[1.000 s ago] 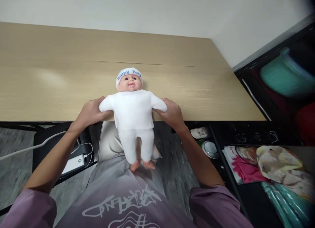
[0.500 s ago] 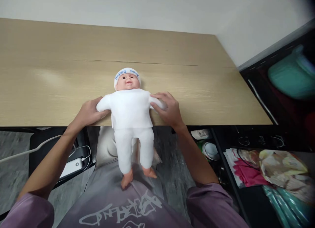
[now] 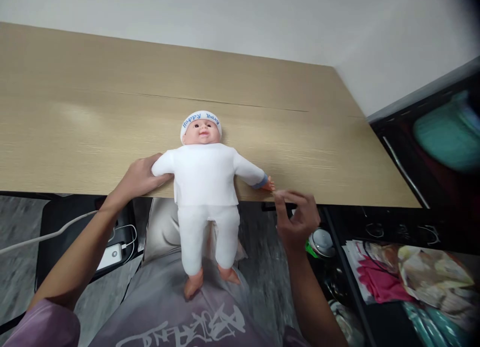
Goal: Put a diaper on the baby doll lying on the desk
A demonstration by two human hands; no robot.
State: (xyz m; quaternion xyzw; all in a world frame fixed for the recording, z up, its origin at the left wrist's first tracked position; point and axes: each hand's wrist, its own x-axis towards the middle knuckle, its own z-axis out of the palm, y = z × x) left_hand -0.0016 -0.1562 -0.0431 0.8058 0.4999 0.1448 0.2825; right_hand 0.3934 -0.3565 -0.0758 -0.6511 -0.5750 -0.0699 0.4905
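Note:
A baby doll (image 3: 206, 177) in a white top and trousers lies face up across the table's front edge, its legs hanging over my lap. Its white headband (image 3: 201, 118) reads "Happy Baby" in blue. My left hand (image 3: 144, 176) wraps round the doll's arm on the left, hiding its end. On the right, the other arm stretches out, with a blue cuff (image 3: 261, 181) and the doll's small hand (image 3: 269, 183) showing. My right hand (image 3: 298, 219) is slightly blurred. Its thumb and forefinger are pinched together at the tips of the doll's fingers.
The pale wooden table (image 3: 112, 117) runs back to a white wall. Below left, a white power adapter (image 3: 110, 255) with cables rests on a black seat. At right, a dark shelf holds a pink cloth (image 3: 380, 279) and plastic bags. A blurred teal object (image 3: 446, 129) is above it.
My right hand has slid off the doll's sleeve, outward and down to its fingertips. The doll's right-side arm now extends with its hand and blue cuff showing. My left hand keeps its hold.

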